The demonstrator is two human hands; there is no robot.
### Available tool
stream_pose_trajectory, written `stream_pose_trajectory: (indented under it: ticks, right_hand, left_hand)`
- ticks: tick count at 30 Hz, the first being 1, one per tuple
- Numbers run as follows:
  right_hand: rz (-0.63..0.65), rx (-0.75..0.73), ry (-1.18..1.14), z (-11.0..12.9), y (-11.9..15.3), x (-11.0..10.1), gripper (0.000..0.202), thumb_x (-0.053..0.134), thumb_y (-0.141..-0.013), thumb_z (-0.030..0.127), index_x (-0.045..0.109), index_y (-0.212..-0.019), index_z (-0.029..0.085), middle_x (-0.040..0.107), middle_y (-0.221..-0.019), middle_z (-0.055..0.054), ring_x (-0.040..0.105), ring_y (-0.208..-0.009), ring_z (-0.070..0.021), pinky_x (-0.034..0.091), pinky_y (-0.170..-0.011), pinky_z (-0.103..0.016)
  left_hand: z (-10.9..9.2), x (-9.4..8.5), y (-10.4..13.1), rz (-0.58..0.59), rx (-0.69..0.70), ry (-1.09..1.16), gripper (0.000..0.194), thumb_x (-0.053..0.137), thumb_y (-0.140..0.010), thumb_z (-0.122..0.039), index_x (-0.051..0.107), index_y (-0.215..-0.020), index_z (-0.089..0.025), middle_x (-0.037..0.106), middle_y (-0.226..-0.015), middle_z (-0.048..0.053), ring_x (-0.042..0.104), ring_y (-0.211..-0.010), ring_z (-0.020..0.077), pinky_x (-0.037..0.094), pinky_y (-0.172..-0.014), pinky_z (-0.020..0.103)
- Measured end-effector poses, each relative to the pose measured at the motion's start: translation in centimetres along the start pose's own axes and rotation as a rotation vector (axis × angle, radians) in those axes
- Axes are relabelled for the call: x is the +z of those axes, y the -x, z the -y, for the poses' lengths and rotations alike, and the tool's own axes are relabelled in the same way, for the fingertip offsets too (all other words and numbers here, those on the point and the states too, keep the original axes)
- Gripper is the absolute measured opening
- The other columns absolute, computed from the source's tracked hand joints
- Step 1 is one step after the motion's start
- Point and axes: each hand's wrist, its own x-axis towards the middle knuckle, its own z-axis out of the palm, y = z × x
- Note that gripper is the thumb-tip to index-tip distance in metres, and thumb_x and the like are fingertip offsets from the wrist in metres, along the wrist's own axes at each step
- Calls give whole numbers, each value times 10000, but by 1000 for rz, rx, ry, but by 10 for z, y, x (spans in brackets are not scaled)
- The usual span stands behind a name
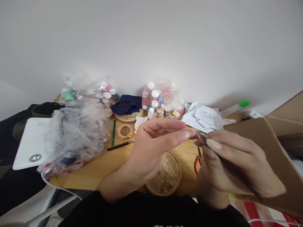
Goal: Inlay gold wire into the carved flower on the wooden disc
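My right hand [236,157] holds dark tweezers [245,182] like a pen. Their tips meet the fingertips of my left hand [151,148]. The thumb and fingers of that hand are pinched together, and whatever lies between them is too small to make out. Both hands are raised over the desk. Below and partly behind my left wrist lies a round plaque [169,170] with a raised gold flower outline. Pliers with red handles [196,164] rest beside my right hand, partly hidden by it.
Left of my hands lie a gold wire spool [125,131], a green pen [113,132] and a dark-handled tool [119,146]. Plastic bags [78,129] cover the left side. Bagged bottles [155,93] and paper drawings [201,116] stand along the wall. A cardboard box [260,142] is at right.
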Motion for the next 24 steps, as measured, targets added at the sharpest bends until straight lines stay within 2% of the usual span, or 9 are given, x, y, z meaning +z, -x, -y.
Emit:
stream_pose_trajectory:
  ticks: [6,10,14,20,24]
  right_hand:
    - [-37,43,18,4,-1,3,320,677,-836,51,704,-1096,235,743,-965,-26,724,-830,-174,636,-741,-318]
    - [1,-51,-13,1,-2,0,369,699,-818,45,690,-1147,213,742,-1004,-27,707,-802,-149,628,-739,-285]
    - [-10,23,-32,3,-1,-1,334,691,-825,47,696,-1110,220,745,-1006,-17,692,-794,-140,619,-751,-294]
    - [-111,-12,-80,8,-4,8,286,682,-815,14,707,-1045,181,741,-947,-28,696,-780,-126,601,-730,-263]
    - [-107,13,-87,7,-5,12,265,687,-812,18,718,-1016,184,740,-940,-26,696,-795,-128,600,-720,-261]
  left_hand:
    - [0,-1,-2,-1,-1,-11,171,878,-672,-169,773,-725,-294,774,-721,-74,747,-709,88,610,-753,135]
    - [0,-3,-2,15,-1,-10,164,874,-683,-170,774,-730,-291,774,-720,-65,750,-727,99,609,-763,145]
    - [1,-4,-1,20,-14,-10,172,882,-680,-186,771,-737,-305,768,-718,-72,749,-744,111,606,-797,181]
    - [1,-6,-1,33,-23,-29,170,881,-677,-199,769,-749,-303,779,-749,-69,758,-785,132,604,-817,213]
    - [1,-5,-1,28,-35,-10,157,866,-686,-191,764,-747,-294,776,-744,-77,757,-785,127,596,-828,225]
